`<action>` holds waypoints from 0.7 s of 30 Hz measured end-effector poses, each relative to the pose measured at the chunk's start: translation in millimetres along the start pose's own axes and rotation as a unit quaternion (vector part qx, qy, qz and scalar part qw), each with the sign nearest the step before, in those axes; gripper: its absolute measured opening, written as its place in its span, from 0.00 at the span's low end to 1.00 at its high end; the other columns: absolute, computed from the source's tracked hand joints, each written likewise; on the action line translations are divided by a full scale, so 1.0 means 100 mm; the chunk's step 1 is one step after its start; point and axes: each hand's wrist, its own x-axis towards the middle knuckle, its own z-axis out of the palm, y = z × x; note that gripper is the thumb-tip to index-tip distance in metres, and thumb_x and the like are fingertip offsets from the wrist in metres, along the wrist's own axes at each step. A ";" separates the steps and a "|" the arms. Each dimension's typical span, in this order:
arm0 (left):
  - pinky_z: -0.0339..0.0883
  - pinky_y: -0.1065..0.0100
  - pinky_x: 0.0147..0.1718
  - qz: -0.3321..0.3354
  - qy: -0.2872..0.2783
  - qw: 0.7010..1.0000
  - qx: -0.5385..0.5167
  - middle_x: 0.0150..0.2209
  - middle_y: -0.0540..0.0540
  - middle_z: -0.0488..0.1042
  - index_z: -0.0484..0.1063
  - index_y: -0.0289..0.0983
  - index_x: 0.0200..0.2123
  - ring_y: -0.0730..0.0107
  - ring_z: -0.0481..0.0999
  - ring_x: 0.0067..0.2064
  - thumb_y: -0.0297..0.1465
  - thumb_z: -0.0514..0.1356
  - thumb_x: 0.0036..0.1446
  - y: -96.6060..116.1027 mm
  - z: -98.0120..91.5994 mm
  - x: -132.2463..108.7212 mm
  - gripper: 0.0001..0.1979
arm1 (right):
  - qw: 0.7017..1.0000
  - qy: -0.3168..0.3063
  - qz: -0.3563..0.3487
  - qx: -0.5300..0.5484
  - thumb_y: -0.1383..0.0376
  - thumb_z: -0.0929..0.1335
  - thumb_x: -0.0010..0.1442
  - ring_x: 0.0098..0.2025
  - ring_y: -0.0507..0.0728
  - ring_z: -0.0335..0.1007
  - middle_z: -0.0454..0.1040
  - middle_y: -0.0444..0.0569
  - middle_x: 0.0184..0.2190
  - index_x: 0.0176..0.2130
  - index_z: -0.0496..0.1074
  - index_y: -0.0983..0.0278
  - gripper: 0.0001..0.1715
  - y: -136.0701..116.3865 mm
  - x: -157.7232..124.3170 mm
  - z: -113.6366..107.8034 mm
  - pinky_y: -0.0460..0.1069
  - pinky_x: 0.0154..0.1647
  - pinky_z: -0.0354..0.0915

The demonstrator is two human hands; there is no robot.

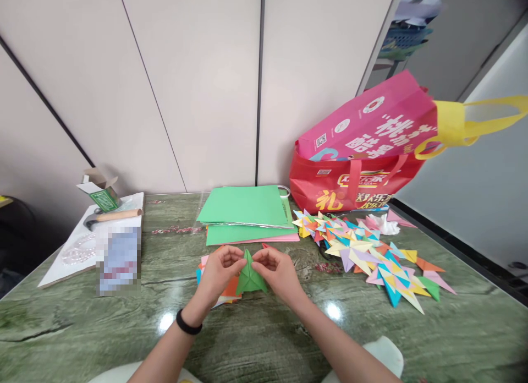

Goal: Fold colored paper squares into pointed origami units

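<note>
A half-folded green paper piece [249,277] stands on the green marbled table [264,339], just in front of me. My left hand [220,273] pinches its upper left side, fingers closed on the paper. My right hand [279,272] pinches the upper right side near the tip. A black band circles my left wrist. Under the green piece lie small sheets of coloured paper [227,290], partly hidden by my hands.
A stack of green and pink paper sheets [246,213] lies behind my hands. Several finished multicoloured folded stars [371,253] spread to the right. Red and pink bags [363,163] lean on the wall. At left sit a white board [68,251], a hammer [111,216] and a small box [99,191].
</note>
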 end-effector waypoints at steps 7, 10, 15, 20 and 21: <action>0.61 0.73 0.24 0.002 -0.024 0.999 0.027 0.21 0.49 0.70 0.72 0.34 0.22 0.74 0.67 0.24 0.37 0.62 0.41 -0.02 -0.01 0.01 0.11 | 0.999 -0.011 0.012 0.029 0.65 0.70 0.44 0.27 0.53 0.69 0.72 0.45 0.24 0.28 0.70 0.65 0.08 0.01 0.01 0.00 0.46 0.30 0.65; 0.59 0.73 0.22 0.021 -0.029 0.998 0.059 0.19 0.50 0.69 0.73 0.34 0.20 0.74 0.65 0.23 0.37 0.62 0.43 -0.02 -0.01 0.01 0.11 | 0.999 -0.017 0.013 0.042 0.66 0.70 0.44 0.27 0.52 0.69 0.72 0.44 0.24 0.28 0.69 0.65 0.08 0.00 0.00 0.01 0.46 0.30 0.65; 0.59 0.73 0.22 0.050 -0.024 0.996 0.071 0.18 0.49 0.69 0.73 0.34 0.17 0.74 0.65 0.22 0.35 0.62 0.43 -0.03 -0.03 0.02 0.11 | 0.999 -0.032 0.009 0.025 0.65 0.69 0.46 0.27 0.52 0.68 0.72 0.45 0.25 0.27 0.70 0.64 0.06 -0.01 0.00 0.01 0.46 0.29 0.64; 0.59 0.73 0.23 0.084 -0.023 0.988 0.126 0.19 0.48 0.70 0.73 0.34 0.17 0.72 0.66 0.24 0.34 0.61 0.44 -0.04 -0.04 0.02 0.10 | 0.999 -0.039 0.002 0.013 0.62 0.68 0.49 0.26 0.51 0.67 0.71 0.44 0.23 0.29 0.71 0.64 0.07 -0.02 0.01 -0.01 0.46 0.27 0.64; 0.58 0.73 0.23 0.090 -0.027 0.985 0.142 0.20 0.48 0.70 0.73 0.34 0.18 0.72 0.66 0.24 0.34 0.61 0.45 -0.04 -0.03 0.01 0.10 | 0.999 -0.040 0.002 0.013 0.62 0.68 0.50 0.26 0.51 0.67 0.72 0.44 0.23 0.29 0.71 0.64 0.08 -0.03 0.01 -0.02 0.46 0.28 0.64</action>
